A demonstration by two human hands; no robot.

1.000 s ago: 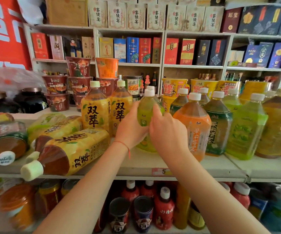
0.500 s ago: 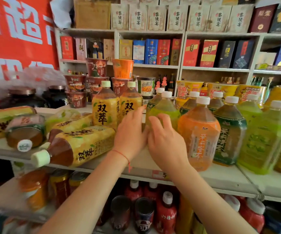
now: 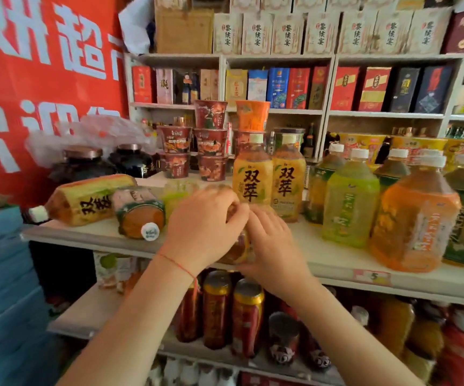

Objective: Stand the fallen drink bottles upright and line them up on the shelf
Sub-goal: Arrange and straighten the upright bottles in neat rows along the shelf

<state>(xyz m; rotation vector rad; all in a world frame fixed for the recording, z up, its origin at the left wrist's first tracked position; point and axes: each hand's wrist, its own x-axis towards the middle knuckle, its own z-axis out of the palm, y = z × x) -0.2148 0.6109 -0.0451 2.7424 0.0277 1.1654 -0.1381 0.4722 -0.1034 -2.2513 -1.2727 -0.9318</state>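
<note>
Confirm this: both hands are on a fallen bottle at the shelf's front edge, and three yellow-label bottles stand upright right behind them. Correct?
Not quite. The head view shows two yellow-label bottles standing upright behind the hands, not three. The rest holds: left hand and right hand are on a fallen bottle at the shelf's front edge.

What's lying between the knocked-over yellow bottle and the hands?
In the head view, a fallen orange bottle lies there on the shelf, cap toward the camera, between the fallen yellow bottle and the left hand.

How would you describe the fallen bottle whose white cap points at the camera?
Look at the top white shelf, left of both hands. Two bottles lie there; take the right one, the orange bottle. It alone wears a dark green label band, and its cap faces forward, not sideways.
</note>
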